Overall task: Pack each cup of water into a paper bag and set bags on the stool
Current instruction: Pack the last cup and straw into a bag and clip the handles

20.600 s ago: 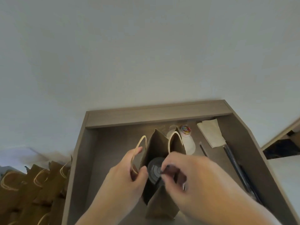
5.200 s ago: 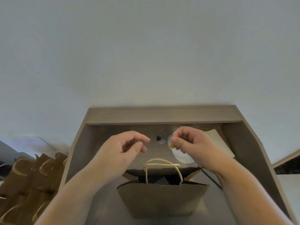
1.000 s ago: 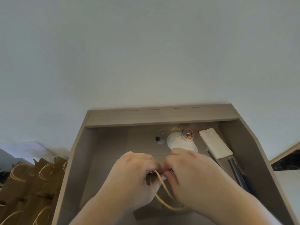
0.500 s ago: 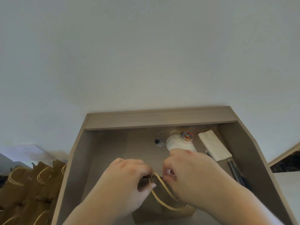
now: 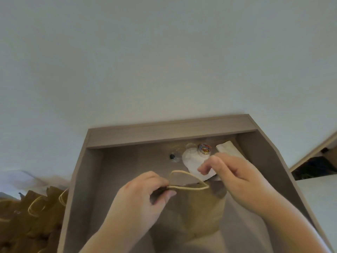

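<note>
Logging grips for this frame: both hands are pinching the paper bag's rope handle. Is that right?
Not quite. The head view shows only the left hand pinching the rope handle of the paper bag; the right hand hovers beside it, holding nothing.

1. A brown paper bag (image 5: pixel 197 212) stands upright on the tabletop (image 5: pixel 118 170), about midway between the left and right edges and close to the near edge. Its top looks pressed shut.
2. Its cream cord handles (image 5: pixel 187 188) lean over the top. The left hand (image 5: pixel 142 203) pinches their left end.
3. More bags (image 5: pixel 32 216), also brown with cream handles, crowd together beyond the tabletop's left edge, lower down.
</note>
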A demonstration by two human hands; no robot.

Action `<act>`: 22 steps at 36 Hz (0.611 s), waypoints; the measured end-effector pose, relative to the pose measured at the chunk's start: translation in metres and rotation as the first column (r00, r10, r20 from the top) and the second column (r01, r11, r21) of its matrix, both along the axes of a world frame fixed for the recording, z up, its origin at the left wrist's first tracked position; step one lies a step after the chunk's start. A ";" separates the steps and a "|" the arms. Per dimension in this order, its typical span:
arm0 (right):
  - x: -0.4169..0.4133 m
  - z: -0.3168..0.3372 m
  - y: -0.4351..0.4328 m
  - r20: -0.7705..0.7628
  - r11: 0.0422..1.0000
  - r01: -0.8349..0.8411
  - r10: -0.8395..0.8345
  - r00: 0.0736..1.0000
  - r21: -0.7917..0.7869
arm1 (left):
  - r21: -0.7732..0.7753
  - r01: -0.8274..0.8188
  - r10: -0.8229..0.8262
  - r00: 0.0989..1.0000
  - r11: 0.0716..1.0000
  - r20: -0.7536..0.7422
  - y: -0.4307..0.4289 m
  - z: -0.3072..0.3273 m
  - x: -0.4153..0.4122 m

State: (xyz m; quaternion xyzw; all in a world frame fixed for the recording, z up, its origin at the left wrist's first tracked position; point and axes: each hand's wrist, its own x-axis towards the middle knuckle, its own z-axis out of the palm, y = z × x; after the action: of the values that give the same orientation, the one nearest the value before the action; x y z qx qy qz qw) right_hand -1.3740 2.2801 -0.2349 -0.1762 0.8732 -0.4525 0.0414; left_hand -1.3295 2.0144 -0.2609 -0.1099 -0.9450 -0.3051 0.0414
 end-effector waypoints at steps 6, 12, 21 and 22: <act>0.021 -0.020 0.020 0.037 0.997 -0.064 0.062 0.997 0.050 | 0.045 0.015 -0.014 1.000 0.999 -0.020 -0.012 -0.005 0.001; 0.027 -0.043 0.008 -0.029 0.974 0.164 -0.162 0.986 0.155 | 0.137 0.055 -0.057 0.998 0.989 0.008 -0.023 -0.012 0.001; 0.020 -0.049 0.024 0.130 0.989 0.135 -0.141 0.981 0.056 | 0.470 -0.143 0.063 0.981 0.871 0.182 -0.009 -0.038 0.016; 0.017 -0.047 0.026 0.147 0.993 0.109 -0.115 0.982 0.050 | 0.493 -0.185 0.107 0.977 0.850 0.184 -0.005 -0.040 0.019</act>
State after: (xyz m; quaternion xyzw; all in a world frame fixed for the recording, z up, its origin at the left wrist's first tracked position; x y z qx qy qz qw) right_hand -1.3574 2.3061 -0.2822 -0.0913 0.8854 -0.4478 0.0848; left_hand -1.3109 2.0099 -0.3005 0.0003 -0.8374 -0.5462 0.0209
